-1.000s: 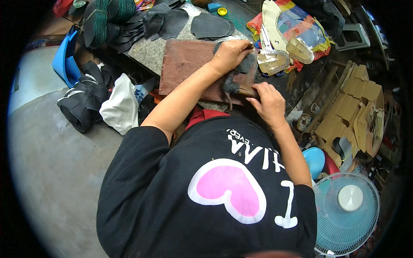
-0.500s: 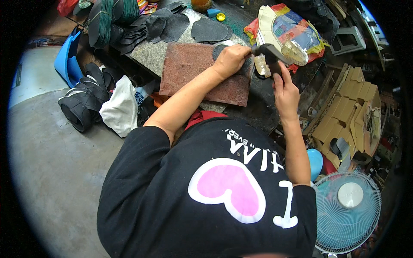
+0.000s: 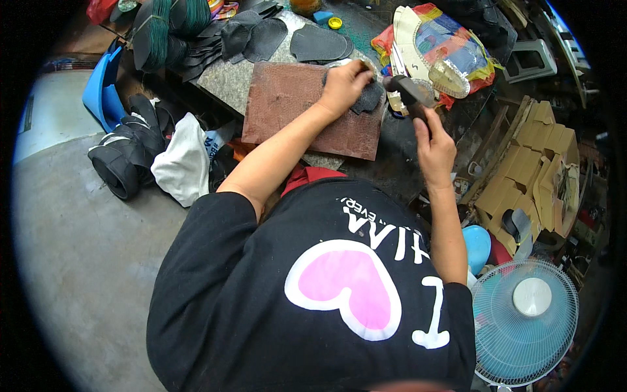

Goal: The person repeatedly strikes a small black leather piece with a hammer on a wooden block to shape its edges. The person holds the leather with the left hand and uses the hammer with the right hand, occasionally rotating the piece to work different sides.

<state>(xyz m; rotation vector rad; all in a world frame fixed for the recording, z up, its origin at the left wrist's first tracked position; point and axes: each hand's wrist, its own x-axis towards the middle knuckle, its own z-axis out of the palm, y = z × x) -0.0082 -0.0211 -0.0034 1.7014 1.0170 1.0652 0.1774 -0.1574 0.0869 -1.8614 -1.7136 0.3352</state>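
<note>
A reddish-brown board (image 3: 281, 104) lies on the worktable, with a dark shoe-shaped piece (image 3: 369, 98) near its upper right corner. My left hand (image 3: 343, 90) rests over this piece, its fingers bent and pressed together. Whatever they pinch is hidden beneath the hand. In my right hand (image 3: 436, 147) is a hammer, gripped by its dark handle (image 3: 420, 112). The hammer's head (image 3: 397, 83) hangs in the air just right of my left fingertips, apart from the dark piece.
Dark cut shoe pieces (image 3: 320, 44) lie beyond the board, others heaped to their left. Pale sole-shaped parts (image 3: 406, 32) rest on a colourful mesh bag (image 3: 450, 39). Cardboard (image 3: 522, 170) stands at right above a fan (image 3: 522, 326). Black footwear parts (image 3: 127, 160) and white cloth (image 3: 185, 160) are at left.
My left hand has drawn slightly left and back, uncovering more of the dark piece. The hammer has tilted and shifted a little, its head now apart from my left fingers.
</note>
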